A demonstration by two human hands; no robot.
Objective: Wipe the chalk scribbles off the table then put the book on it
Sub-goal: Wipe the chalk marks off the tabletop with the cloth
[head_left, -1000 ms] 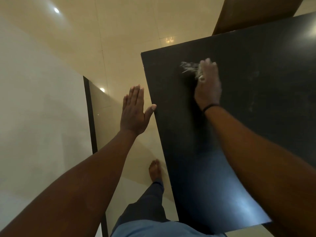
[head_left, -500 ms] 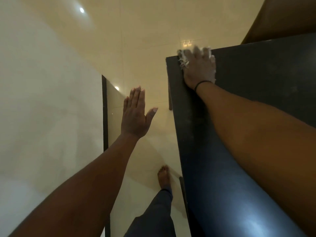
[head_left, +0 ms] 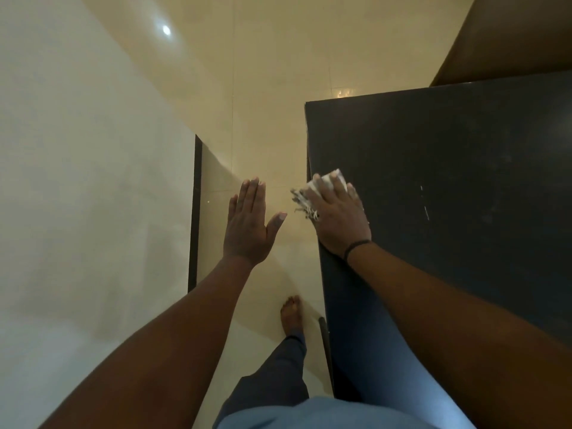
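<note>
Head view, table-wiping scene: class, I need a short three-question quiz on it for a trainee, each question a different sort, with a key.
1. True or false: the left hand grips the cloth.
2. Multiple choice: where does the right hand press the cloth? A) at the table's left edge B) at the table's far right corner C) on the floor
3. Fill in: faint pale ____ marks remain on the dark tabletop, right of the cloth.

Key:
1. False; it hangs open over the floor, fingers straight, holding nothing.
2. A; the frayed fringe overhangs the edge.
3. Chalk.
</note>
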